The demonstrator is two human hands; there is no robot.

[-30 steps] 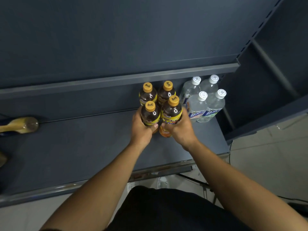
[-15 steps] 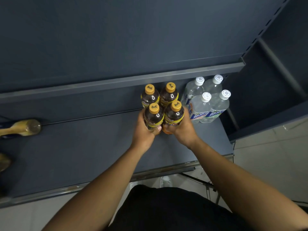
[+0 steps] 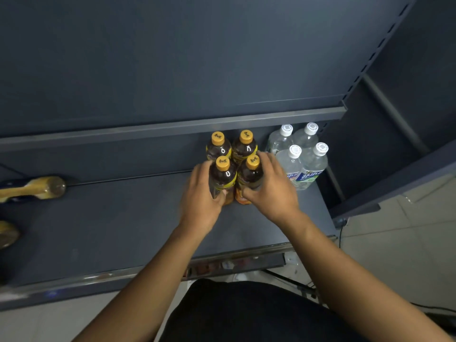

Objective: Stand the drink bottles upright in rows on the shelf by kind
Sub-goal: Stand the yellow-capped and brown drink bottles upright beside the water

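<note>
At the far left of the shelf (image 3: 103, 218) I see a yellowish bottle (image 3: 34, 187) lying on its side, its base toward the middle. Below it, at the picture's left edge, a second yellowish thing (image 3: 7, 234) shows only in part; I cannot tell what it is.

Going right, my left hand (image 3: 201, 201) is at the left side of the front-left tea bottle (image 3: 223, 180). The fingers are curved around this bottle and the thumb touches its front, so the hand is closed on it, but loosely. The bottle stands upright on the shelf.

Next to it stands the front-right tea bottle (image 3: 250, 177), also upright. My right hand (image 3: 270, 191) wraps it from the right, the fingers spread over its shoulder and the thumb at its front.

Behind these two are the back tea bottles (image 3: 219, 148), both upright with orange caps, touching the front pair; together the four make a square.

At the right end of the shelf four water bottles (image 3: 307, 164) with white caps stand upright in their own square, just beside the tea group.
</note>
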